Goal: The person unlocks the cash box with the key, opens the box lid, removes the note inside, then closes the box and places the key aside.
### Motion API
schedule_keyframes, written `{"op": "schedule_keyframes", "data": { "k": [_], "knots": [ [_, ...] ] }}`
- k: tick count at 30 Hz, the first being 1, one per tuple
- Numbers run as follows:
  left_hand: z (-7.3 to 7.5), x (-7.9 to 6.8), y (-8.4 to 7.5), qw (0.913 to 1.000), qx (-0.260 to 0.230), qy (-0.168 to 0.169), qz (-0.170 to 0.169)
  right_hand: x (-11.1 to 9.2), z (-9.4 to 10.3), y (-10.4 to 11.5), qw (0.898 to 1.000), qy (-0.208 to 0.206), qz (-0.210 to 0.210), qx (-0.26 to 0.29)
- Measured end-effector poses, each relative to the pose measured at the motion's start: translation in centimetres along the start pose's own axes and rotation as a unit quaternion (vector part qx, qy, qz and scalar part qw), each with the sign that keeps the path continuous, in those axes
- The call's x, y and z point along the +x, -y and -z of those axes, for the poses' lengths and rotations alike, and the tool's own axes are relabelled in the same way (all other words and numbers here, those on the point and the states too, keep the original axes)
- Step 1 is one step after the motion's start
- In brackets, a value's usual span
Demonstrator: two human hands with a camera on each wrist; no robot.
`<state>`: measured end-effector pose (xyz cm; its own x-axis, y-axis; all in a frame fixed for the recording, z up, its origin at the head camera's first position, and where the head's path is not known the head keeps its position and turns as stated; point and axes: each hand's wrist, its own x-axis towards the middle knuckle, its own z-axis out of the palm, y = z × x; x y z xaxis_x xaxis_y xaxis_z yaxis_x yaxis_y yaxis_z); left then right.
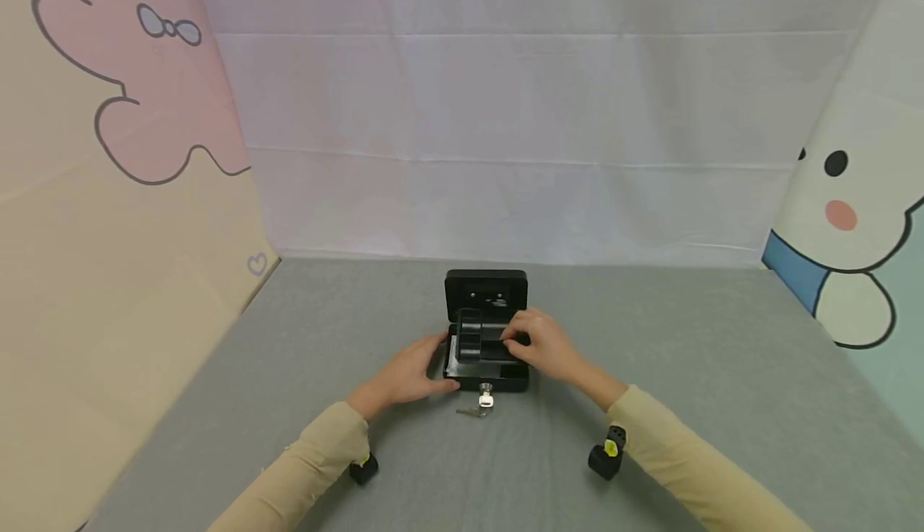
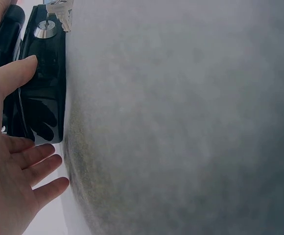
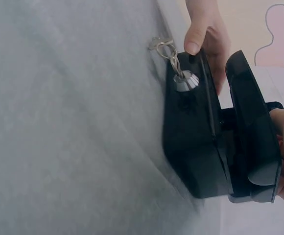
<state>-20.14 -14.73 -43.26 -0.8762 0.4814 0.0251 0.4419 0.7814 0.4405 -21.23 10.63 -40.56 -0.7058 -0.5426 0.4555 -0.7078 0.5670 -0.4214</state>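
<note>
A small black cash box (image 1: 508,384) sits on the grey table with its lid (image 1: 487,285) raised at the back. A black compartment tray (image 1: 470,336) stands tilted up out of the box, as the right wrist view also shows. My right hand (image 1: 543,346) pinches the tray at its right side; its fingertips are partly hidden in the right wrist view. At the box's left front corner rests my left hand (image 1: 407,373), thumb against the front face, other fingers extended along the left side. A key (image 1: 486,399) sits in the front lock (image 3: 186,81), with another hanging from its ring.
Grey cloth (image 1: 650,331) covers the table around the box. A white curtain (image 1: 520,131) hangs behind it, and printed cartoon panels (image 1: 144,291) stand on both sides. Each forearm carries a small black wrist camera (image 1: 605,460).
</note>
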Motion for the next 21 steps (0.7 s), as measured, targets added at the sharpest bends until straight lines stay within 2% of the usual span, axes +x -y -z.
{"op": "schedule_keyframes", "data": {
  "k": [6,13,21],
  "knots": [
    [-0.1,0.0,0.1,0.9999,0.01,0.011,0.001,-0.5,1.2,-0.4,1.0,-0.002,-0.006,-0.006],
    [0.1,-0.1,0.0,0.9999,0.005,0.009,-0.003,-1.1,3.0,-1.0,1.0,-0.007,-0.02,-0.007],
    [0.2,-0.1,-0.1,1.0,-0.001,0.009,0.001,-2.9,4.6,-2.3,0.999,-0.029,-0.02,-0.006]
  ]
}}
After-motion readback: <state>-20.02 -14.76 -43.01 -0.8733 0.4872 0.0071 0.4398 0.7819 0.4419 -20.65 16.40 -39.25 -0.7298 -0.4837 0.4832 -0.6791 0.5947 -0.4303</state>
